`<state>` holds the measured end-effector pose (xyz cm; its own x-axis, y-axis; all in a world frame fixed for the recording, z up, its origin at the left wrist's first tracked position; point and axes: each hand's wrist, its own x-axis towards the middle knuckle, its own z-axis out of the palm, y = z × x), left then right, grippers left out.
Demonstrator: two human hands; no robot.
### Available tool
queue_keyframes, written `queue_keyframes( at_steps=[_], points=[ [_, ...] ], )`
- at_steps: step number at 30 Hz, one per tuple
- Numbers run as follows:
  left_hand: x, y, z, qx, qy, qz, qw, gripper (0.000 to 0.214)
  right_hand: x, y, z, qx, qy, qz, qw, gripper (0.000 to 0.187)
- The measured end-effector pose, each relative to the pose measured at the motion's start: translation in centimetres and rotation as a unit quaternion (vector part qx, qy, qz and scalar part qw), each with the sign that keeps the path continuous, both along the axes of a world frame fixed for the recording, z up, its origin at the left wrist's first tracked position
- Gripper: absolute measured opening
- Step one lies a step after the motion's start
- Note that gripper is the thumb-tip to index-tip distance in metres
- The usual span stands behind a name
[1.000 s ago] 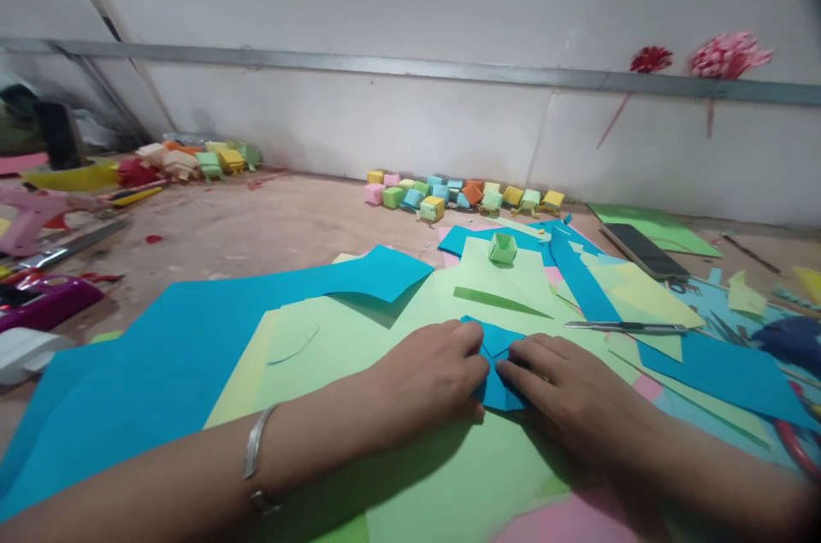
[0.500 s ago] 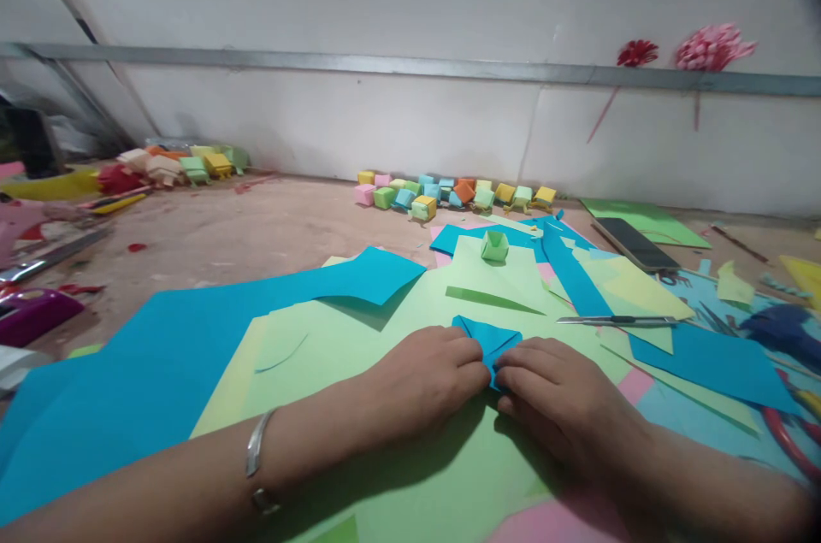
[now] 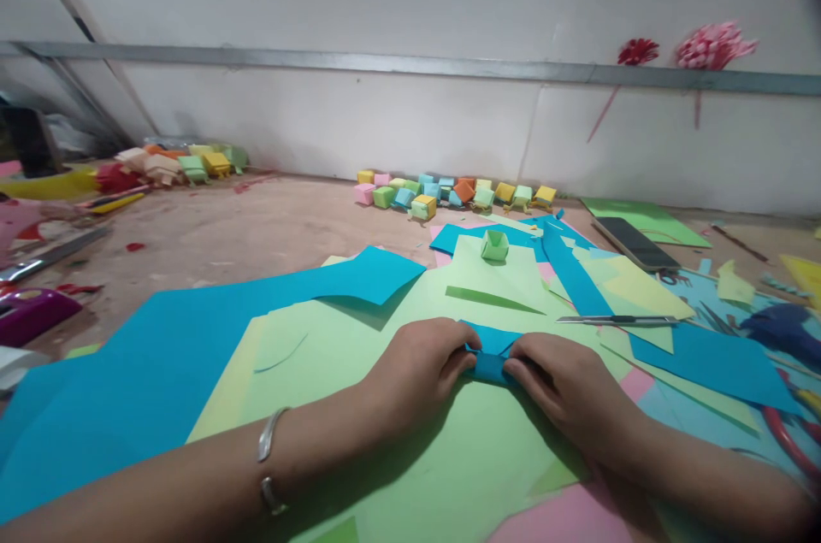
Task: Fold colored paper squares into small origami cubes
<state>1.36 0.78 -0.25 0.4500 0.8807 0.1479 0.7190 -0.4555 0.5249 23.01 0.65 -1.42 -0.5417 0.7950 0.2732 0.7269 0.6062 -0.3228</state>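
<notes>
A small folded piece of blue paper (image 3: 491, 367) lies over light green sheets (image 3: 372, 346), its near edge turned up as a band. My left hand (image 3: 427, 363) pinches its left end between thumb and fingers. At the other end, my right hand (image 3: 568, 376) pinches it the same way. Both hands hide parts of the piece's ends. Just beyond them stands a small open green paper box (image 3: 494, 246). A slim cutter knife (image 3: 616, 321) rests on paper scraps to the right of my right hand.
Several small coloured paper boxes (image 3: 423, 207) line the wall. A large blue sheet (image 3: 160, 372) spreads on the left, near a purple tool (image 3: 38, 314). To the right are a phone (image 3: 632, 244), a blue paper strip (image 3: 711, 363) and red scissor handles (image 3: 788, 440).
The near point of the blue paper has been folded up into a flat band. My hands have moved slightly apart, from its middle to its ends.
</notes>
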Motion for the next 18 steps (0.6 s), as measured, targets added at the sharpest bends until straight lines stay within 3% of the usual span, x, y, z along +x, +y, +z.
queue_keyframes(
  at_steps=[7, 18],
  points=[
    [0.25, 0.12, -0.5, 0.024, -0.041, 0.024, 0.999, 0.008, -0.34, 0.19, 0.11, 0.032, -0.005, -0.004, 0.999, 0.019],
    [0.27, 0.59, -0.07, 0.047, 0.035, 0.047, 0.997, 0.013, -0.37, 0.32, -0.2, 0.093, -0.063, -0.033, 0.993, 0.018]
  ],
)
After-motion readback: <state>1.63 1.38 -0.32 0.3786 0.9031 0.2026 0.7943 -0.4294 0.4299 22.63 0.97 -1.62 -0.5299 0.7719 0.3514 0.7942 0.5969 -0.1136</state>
